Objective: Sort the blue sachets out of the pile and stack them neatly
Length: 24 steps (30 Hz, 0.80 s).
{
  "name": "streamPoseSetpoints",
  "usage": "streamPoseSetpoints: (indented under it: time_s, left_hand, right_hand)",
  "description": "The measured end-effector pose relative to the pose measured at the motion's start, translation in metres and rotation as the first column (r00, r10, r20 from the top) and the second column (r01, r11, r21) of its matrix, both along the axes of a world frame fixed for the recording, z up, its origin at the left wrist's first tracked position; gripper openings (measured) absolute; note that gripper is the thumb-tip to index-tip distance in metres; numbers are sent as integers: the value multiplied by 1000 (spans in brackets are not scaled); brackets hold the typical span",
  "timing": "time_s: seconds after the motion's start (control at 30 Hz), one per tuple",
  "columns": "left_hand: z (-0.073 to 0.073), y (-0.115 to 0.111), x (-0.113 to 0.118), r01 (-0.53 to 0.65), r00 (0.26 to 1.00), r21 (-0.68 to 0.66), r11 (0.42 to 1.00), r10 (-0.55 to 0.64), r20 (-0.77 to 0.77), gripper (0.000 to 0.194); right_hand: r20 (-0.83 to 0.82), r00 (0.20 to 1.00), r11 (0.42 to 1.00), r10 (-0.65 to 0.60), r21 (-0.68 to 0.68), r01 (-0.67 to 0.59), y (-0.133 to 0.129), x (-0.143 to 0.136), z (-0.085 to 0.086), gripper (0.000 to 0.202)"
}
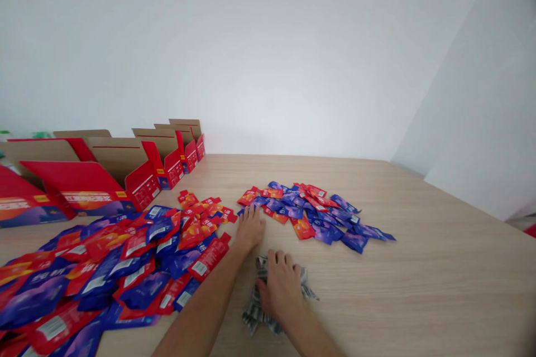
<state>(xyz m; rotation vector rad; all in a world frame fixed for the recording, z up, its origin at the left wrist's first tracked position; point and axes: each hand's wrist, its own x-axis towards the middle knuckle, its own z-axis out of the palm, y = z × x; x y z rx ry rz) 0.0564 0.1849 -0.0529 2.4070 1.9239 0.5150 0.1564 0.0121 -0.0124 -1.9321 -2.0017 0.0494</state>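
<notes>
My left hand (251, 227) reaches forward, its fingertips at the left edge of a spread of small red and blue sachets (301, 227); whether it holds one is hidden. Nearer to me, my right hand (283, 284) lies with spread fingers on top of a small heap of grey-and-white patterned packets (253, 309). Left of my left arm lies a large pile of red and blue pouches (121, 268), some showing barcodes. Smaller red pouches (203, 223) lie at that pile's back right end.
Open red and blue cardboard boxes (94, 195) with raised brown flaps stand in a row at the back left. The wooden table (419, 273) meets a white wall behind. Something red shows at the far right edge.
</notes>
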Motion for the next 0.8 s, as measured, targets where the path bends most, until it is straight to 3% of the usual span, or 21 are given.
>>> streamPoseSetpoints:
  time_s: [0.1, 0.23, 0.43, 0.6, 0.7, 0.8]
  left_hand:
    - [-6, 4, 2, 4, 1000, -40, 999, -4, 4, 57]
    - [-1, -11, 1, 26, 1000, -68, 997, -26, 7, 55]
    - [22, -63, -7, 167, 986, -82, 983, -165, 25, 51]
    - [36, -107, -17, 283, 958, -126, 951, -275, 79, 37]
    - [42, -130, -20, 328, 939, -167, 930, -302, 163, 34]
    - [43, -151, -19, 285, 949, -134, 949, -259, 182, 32]
  right_hand:
    - [9, 1000, 998, 1, -60, -1, -1, 0, -5, 36]
    - [34, 998, 991, -55, -120, 59, 7, 8, -2, 34]
    - [61, 983, 974, -174, -135, 181, 11, 31, 11, 38]
    - [-13, 979, 975, -202, -92, 200, 2, 51, 20, 43]
    - [-95, 981, 985, -169, -49, 165, -6, 56, 19, 43]
    - [-209, 977, 998, -48, 38, 57, -11, 54, 11, 44]
